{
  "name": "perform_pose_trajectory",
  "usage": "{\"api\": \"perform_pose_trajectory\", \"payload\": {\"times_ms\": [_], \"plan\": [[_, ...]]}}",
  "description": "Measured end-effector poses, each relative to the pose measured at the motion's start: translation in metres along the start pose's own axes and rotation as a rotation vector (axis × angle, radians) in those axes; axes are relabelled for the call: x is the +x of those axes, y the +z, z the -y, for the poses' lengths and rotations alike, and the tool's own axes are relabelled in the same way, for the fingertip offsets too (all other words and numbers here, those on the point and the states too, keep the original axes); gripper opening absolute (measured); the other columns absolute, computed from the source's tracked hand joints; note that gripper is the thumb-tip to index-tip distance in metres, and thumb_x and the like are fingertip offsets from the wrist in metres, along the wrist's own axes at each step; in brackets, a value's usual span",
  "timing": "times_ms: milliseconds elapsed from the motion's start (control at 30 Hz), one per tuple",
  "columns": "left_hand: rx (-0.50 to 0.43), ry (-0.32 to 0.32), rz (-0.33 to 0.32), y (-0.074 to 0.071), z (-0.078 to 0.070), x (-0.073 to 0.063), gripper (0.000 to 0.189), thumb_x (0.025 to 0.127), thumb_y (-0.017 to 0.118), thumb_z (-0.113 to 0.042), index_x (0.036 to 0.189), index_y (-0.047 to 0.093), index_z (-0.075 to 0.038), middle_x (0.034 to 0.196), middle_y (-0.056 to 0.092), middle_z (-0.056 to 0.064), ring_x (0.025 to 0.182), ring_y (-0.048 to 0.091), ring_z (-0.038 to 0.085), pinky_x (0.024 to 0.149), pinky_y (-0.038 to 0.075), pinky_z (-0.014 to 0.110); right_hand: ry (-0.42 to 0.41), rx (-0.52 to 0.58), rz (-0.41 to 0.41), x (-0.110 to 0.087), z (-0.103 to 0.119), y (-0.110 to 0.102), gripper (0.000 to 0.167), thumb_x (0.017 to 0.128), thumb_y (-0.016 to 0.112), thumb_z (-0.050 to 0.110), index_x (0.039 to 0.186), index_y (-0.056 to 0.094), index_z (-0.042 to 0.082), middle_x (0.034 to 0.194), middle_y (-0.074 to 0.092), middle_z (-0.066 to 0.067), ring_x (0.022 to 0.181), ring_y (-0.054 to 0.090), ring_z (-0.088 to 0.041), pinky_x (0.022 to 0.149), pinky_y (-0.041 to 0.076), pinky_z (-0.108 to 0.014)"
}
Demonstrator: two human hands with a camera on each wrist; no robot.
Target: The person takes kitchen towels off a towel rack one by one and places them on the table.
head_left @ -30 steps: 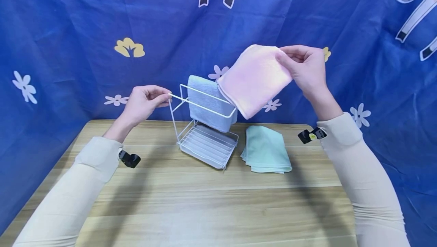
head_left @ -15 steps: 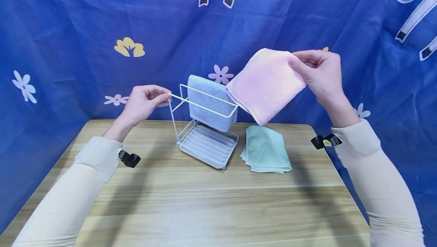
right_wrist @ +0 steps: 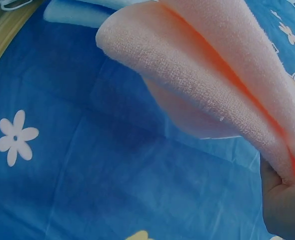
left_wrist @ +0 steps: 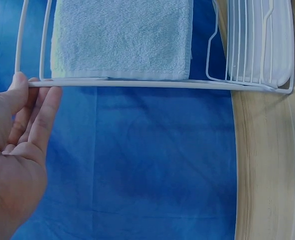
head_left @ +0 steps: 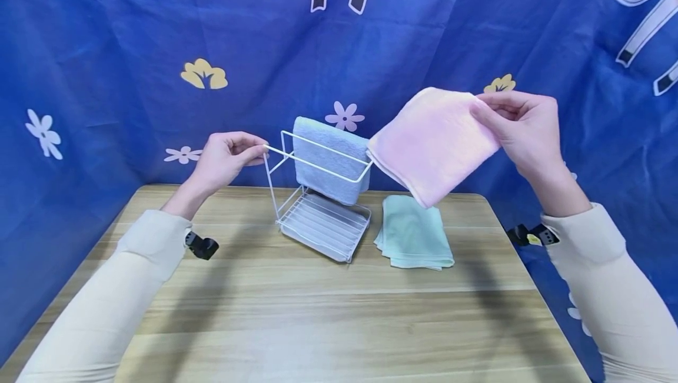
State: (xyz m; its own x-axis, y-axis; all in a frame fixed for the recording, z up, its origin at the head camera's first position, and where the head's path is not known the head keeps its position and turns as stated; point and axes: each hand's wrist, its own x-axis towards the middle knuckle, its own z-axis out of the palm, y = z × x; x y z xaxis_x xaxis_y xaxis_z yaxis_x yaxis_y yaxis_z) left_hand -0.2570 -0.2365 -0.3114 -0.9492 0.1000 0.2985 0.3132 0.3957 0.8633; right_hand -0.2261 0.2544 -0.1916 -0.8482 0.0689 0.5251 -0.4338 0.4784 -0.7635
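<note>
A white wire rack point(left_wrist: 137, 84) stands at the back of the table, and a folded light blue towel point(head_left: 333, 136) hangs over its upper bars. My left hand point(head_left: 219, 159) pinches the rack's upper left corner between thumb and fingers. On the right, my right hand point(head_left: 527, 127) holds a folded pink towel point(head_left: 431, 142) by its upper right corner, up in the air. The pink towel's left edge overlaps the rack's right end in the head view. Seen from the right wrist, its folded layers hang apart, and only part of the hand point(right_wrist: 287, 210) shows.
A folded mint green cloth point(head_left: 415, 233) lies on the wooden table point(head_left: 339, 324), right of the rack. The rack's lower tray point(head_left: 320, 230) sits below the blue towel. A blue patterned curtain point(head_left: 254, 47) hangs behind the table.
My right hand has moved right and downward with the pink towel, uncovering more of the blue towel and rack and overlapping the green cloth's top. My left hand stays on the rack's corner.
</note>
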Motion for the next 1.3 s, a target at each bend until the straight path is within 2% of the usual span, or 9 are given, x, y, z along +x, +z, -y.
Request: {"api": "perform_pose_trajectory", "payload": {"times_ms": [233,533,767,1300], "plan": [[-0.015,-0.002,0.001,0.001,0.000,0.000,0.026,0.103,0.070,-0.016,0.118,0.073,0.006,0.091,0.077,-0.011,0.087,0.076,0.000,0.084,0.068,0.021,0.049,-0.098,0.029,-0.013,-0.014,-0.008,0.037,0.093,0.083,0.028,0.121,0.079,0.004,0.084,0.074,0.028,0.072,0.070,-0.002,0.062,0.061,-0.011],[-0.052,-0.015,-0.006,0.002,0.001,0.000,0.025,0.102,0.071,-0.015,0.117,0.074,0.005,0.091,0.078,-0.011,0.086,0.076,0.000,0.084,0.068,0.023,0.077,-0.118,0.126,-0.038,-0.041,-0.005,0.034,0.094,0.082,0.026,0.115,0.079,0.000,0.076,0.072,0.027,0.064,0.068,-0.003,0.054,0.061,-0.015],[-0.040,-0.014,-0.003,0.001,0.002,0.000,0.026,0.103,0.070,-0.017,0.118,0.074,0.004,0.090,0.076,-0.015,0.088,0.076,0.001,0.087,0.068,0.026,0.066,-0.098,0.200,-0.059,-0.054,0.003,0.030,0.095,0.081,0.022,0.112,0.079,-0.003,0.074,0.073,0.022,0.061,0.068,-0.005,0.049,0.057,-0.018],[-0.055,-0.030,-0.005,0.001,0.000,0.000,0.026,0.102,0.071,-0.014,0.118,0.073,0.006,0.090,0.077,-0.014,0.086,0.075,-0.001,0.082,0.068,0.020,0.076,0.003,0.384,-0.102,-0.052,0.039,0.017,0.095,0.081,0.020,0.105,0.082,0.005,0.077,0.078,0.015,0.062,0.069,-0.005,0.048,0.056,-0.021]]}}
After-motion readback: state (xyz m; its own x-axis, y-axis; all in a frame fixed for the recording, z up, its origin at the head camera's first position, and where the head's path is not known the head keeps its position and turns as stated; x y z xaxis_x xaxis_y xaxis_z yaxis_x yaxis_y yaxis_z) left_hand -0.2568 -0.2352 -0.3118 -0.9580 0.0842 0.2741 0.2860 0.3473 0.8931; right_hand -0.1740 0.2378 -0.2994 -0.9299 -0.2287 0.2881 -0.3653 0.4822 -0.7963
